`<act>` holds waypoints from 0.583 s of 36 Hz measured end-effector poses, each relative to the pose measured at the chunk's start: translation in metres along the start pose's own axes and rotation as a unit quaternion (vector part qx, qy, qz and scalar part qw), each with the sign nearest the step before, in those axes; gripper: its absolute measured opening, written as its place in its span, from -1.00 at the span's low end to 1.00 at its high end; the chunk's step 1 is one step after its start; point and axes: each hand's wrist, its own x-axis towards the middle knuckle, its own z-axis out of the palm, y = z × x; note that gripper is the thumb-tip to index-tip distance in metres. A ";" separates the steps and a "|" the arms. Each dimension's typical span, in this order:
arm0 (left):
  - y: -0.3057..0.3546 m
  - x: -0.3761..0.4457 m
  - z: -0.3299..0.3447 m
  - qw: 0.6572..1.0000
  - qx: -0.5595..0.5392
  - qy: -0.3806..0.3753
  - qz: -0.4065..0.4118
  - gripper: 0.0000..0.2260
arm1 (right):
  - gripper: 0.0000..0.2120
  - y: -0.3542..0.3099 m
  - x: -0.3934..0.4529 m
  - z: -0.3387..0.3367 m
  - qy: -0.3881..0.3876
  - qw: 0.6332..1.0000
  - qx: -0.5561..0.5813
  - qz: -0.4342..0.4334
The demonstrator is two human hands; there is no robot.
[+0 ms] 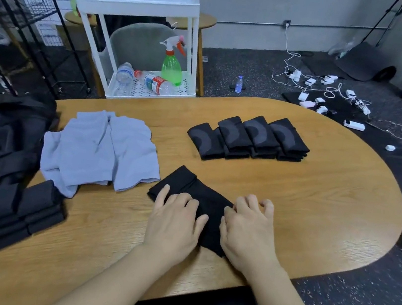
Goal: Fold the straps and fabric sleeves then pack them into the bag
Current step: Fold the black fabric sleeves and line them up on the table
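With the left hand [176, 216] pressing flat and the right hand [246, 227] resting with loosely curled fingers on the black fabric sleeve [210, 206] at the near edge of the wooden surface [318, 196], uneven pressure could skew or spring the fold open.

A single wide-angle view from the person's head looks forward and down, close over the wooden counter [318, 196]. Both forearms enter from the bottom edge; beyond the fingers [249, 204] the view reaches across the floor [259, 67] to the far wall.
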 end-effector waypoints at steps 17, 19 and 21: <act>-0.040 0.013 -0.014 0.989 -0.072 -0.048 0.123 -0.68 | -0.64 -0.038 -0.025 -0.011 0.009 0.999 0.043 0.001; -0.041 0.008 -0.012 0.990 -0.082 -0.025 0.114 -0.69 | -0.65 -0.036 -0.023 -0.014 0.005 0.999 0.050 -0.001; -0.040 -0.002 -0.006 0.991 -0.099 0.020 0.090 -0.72 | -0.66 -0.030 -0.017 -0.016 0.006 0.999 0.051 -0.001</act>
